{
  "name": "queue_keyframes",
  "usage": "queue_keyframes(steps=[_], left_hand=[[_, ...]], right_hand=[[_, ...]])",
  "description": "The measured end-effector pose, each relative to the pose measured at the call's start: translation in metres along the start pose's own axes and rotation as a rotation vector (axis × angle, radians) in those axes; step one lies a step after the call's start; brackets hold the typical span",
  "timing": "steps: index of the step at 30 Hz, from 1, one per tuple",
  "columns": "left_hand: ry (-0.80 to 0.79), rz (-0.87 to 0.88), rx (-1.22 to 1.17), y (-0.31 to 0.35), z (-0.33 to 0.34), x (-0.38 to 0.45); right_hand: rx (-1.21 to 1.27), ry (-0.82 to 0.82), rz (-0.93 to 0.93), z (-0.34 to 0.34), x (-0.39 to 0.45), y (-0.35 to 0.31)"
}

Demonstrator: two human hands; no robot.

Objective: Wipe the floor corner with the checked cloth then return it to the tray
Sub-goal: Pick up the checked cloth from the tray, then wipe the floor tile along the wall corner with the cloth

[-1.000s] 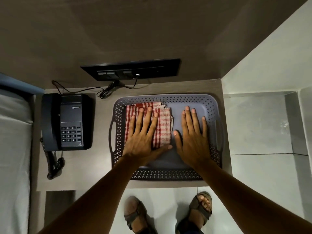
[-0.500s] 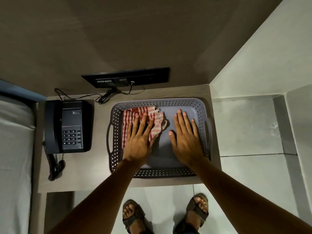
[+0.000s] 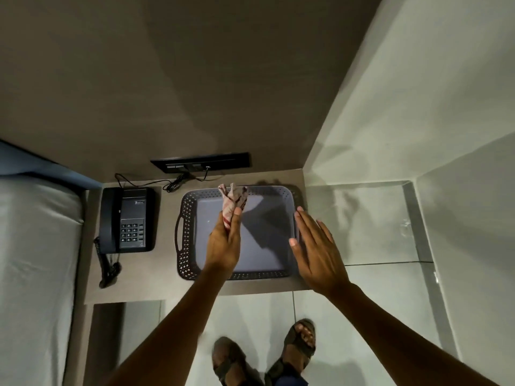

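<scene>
The red-and-white checked cloth (image 3: pixel 233 203) is bunched up and lifted above the tray, pinched in my left hand (image 3: pixel 224 242). The grey perforated tray (image 3: pixel 239 272) lies on the small table, and its flat bottom is bare. My right hand (image 3: pixel 316 247) hovers over the tray's right edge with fingers spread and nothing in it. The floor corner (image 3: pixel 408 188) of pale tiles lies to the right of the table, where two walls meet.
A black desk phone (image 3: pixel 126 220) with a coiled cord sits on the wooden table (image 3: pixel 139 274) left of the tray. A socket panel (image 3: pixel 200 162) with cables is on the wall behind. A bed (image 3: pixel 36 246) lies at the far left. My sandalled feet (image 3: pixel 264 355) stand on the tiles.
My left hand gathered the flat cloth and lifted it off the tray. My right hand rose from the tray bottom and moved right. The view pulled back and up.
</scene>
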State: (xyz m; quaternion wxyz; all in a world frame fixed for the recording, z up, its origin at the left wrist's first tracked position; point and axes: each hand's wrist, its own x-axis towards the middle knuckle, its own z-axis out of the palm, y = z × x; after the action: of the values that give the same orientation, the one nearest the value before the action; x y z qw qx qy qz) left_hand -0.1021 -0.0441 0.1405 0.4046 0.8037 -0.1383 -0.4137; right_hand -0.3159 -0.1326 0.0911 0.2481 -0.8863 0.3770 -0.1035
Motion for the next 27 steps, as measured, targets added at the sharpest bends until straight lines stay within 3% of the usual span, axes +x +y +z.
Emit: queue_keyframes(steps=[6,11,19,21,23,27], left_hand=[[-0.067,0.068,-0.153,0.034,0.055,-0.045],[-0.165,0.058,-0.177,0.039,0.121,-0.072],[-0.178,0.087,-0.053,0.012,0.292,-0.068],[-0.178,0.028,-0.068,0.003,0.313,-0.069],[-0.105,-0.030,-0.066,0.002,0.406,-0.077],[-0.070,-0.092,-0.167,-0.013,0.467,-0.098]], right_hand=[[-0.104,0.036,0.010,-0.056,-0.031,0.048],[-0.069,0.137,0.219,-0.097,-0.071,0.107],[-0.041,0.009,0.321,-0.113,-0.129,0.265],[-0.009,0.035,0.380,-0.113,-0.134,0.274],[0.057,-0.017,0.450,-0.119,-0.151,0.351],[-0.017,-0.022,0.385,-0.114,-0.161,0.390]])
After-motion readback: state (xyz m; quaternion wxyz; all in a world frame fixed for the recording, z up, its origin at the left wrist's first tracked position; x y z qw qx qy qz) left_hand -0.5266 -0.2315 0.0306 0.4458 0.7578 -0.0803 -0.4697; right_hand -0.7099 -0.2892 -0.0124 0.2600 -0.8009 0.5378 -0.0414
